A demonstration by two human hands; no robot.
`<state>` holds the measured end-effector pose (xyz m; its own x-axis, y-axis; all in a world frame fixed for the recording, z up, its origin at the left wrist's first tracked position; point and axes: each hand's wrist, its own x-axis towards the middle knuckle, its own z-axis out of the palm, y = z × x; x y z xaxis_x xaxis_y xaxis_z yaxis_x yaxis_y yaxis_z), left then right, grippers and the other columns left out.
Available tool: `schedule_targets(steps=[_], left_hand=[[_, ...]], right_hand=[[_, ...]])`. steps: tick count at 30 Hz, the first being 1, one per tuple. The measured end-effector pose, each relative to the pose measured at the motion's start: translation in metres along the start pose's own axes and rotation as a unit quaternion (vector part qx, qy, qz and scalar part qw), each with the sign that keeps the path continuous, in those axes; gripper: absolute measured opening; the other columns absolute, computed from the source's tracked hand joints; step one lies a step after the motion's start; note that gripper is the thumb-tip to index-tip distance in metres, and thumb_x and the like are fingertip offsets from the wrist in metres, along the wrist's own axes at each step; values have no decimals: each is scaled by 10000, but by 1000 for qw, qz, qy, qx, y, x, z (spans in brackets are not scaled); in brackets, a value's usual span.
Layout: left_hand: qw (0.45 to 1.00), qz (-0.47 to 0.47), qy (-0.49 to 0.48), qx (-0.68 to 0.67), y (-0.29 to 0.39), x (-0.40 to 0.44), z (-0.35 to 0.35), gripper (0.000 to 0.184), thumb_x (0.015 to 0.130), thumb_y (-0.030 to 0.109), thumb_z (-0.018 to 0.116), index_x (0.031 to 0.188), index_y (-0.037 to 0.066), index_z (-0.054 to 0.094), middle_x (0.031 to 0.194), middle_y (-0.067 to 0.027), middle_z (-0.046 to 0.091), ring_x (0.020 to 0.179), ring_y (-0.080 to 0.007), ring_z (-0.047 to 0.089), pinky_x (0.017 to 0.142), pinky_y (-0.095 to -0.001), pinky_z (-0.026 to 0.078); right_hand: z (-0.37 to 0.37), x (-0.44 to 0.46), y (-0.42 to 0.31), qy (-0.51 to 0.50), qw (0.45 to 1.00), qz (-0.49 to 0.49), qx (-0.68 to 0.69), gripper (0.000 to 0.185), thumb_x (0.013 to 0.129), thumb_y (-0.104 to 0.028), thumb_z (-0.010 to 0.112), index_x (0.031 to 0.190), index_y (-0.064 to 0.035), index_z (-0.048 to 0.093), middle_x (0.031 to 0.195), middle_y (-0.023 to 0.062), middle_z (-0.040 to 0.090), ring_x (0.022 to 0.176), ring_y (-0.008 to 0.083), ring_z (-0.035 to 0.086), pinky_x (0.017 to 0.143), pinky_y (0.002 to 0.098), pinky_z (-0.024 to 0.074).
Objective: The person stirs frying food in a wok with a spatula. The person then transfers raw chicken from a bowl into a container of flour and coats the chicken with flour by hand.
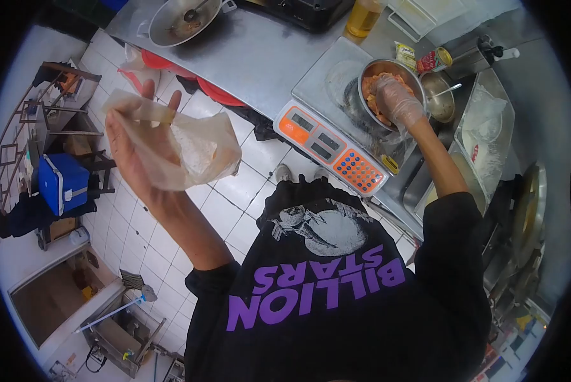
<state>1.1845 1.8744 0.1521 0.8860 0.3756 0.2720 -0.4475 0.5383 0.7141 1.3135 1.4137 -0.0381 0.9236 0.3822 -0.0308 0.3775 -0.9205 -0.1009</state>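
Observation:
My left hand (136, 149) is raised over the floor at the left, its fingers curved around a translucent bag (203, 149) with some white powder inside. On the right, my right hand (397, 102) wears a clear plastic glove and reaches into a steel bowl (363, 95) of orange-coated pieces (376, 89) that look like meat. Its fingertips are hidden among the pieces. The bowl stands on the steel platform of a scale (333, 149) with an orange keypad.
A wok (161, 35) sits at the counter's upper left. Near the bowl are a red can (433, 60), a bottle of yellow liquid (363, 18), a smaller bowl with a spoon (439, 105) and a tray holding plastic bags (486, 134). A blue cooler (63, 184) is at the far left.

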Motion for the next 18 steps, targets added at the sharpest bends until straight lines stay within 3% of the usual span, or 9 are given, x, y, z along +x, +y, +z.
schedule_targets(steps=[2, 3, 5, 10, 12, 13, 14, 16, 18], left_hand=[[1000, -6, 14, -8, -11, 6, 16, 248, 971, 243, 417, 1106, 90, 559, 1138, -98, 563, 1226, -359, 436, 1010, -670, 296], [999, -4, 48, 23, -18, 12, 25, 245, 975, 245, 414, 1105, 68, 522, 1137, -132, 544, 1187, -350, 475, 972, -630, 368], [996, -2, 59, 66, -31, 23, 33, 252, 981, 260, 410, 1073, 40, 489, 1135, -148, 528, 1136, -321, 524, 925, -558, 457], [999, -14, 14, 36, -72, 45, 39, 255, 982, 265, 420, 1057, 34, 498, 1108, -123, 548, 1137, -304, 529, 916, -498, 472], [997, -23, -22, 68, -91, 53, 38, 269, 987, 261, 393, 1129, 45, 469, 1164, -126, 521, 1158, -302, 514, 933, -549, 452], [997, -35, -21, 66, -102, 56, 33, 260, 981, 257, 424, 1119, 46, 490, 1173, -130, 528, 1173, -284, 502, 958, -467, 440], [997, -37, -23, 66, -115, 60, 26, 260, 981, 257, 424, 1119, 46, 490, 1173, -130, 528, 1173, -284, 502, 958, -467, 440], [995, -62, -27, 77, -135, 63, 10, 238, 973, 249, 455, 1089, 49, 515, 1154, -121, 550, 1150, -235, 508, 974, -379, 403], [994, -100, -5, 47, -137, 59, 8, 228, 964, 256, 483, 1061, 55, 527, 1122, -101, 572, 1098, -190, 518, 976, -330, 371]], right_hand=[[-36, -6, -25, 32, 990, -49, -125, 203, 750, -148, 587, 948, -109, 599, 950, 117, 603, 929, 253, 590, 765, 376, 487], [-68, -8, -49, -29, 999, 17, 9, 218, 744, -95, 555, 954, -78, 612, 913, 146, 614, 916, 300, 590, 790, 380, 482], [-88, -12, -61, -71, 996, 5, 45, 267, 741, -57, 541, 998, -65, 615, 878, 170, 618, 912, 342, 587, 824, 396, 471], [-69, -23, -59, -31, 997, -67, -11, 207, 787, -85, 575, 990, -112, 606, 995, 142, 601, 942, 317, 592, 817, 404, 472], [-45, -13, -43, -103, 994, -20, -17, 249, 789, -100, 583, 1035, -123, 616, 1010, 144, 604, 955, 320, 590, 840, 396, 468], [-42, -11, -39, -103, 994, -18, -16, 249, 789, -100, 583, 1035, -123, 616, 1010, 144, 604, 955, 320, 590, 840, 396, 468], [-47, -8, -42, -120, 992, -25, -33, 259, 784, -94, 583, 1040, -116, 623, 1011, 145, 608, 950, 317, 593, 835, 399, 472], [-44, -8, -38, -138, 989, -31, -50, 270, 779, -89, 583, 1044, -109, 629, 1012, 147, 612, 945, 314, 596, 829, 401, 477], [-34, -14, -24, -72, 985, -2, 156, 241, 778, -83, 586, 1013, -88, 641, 998, 151, 616, 917, 301, 604, 802, 399, 485]])
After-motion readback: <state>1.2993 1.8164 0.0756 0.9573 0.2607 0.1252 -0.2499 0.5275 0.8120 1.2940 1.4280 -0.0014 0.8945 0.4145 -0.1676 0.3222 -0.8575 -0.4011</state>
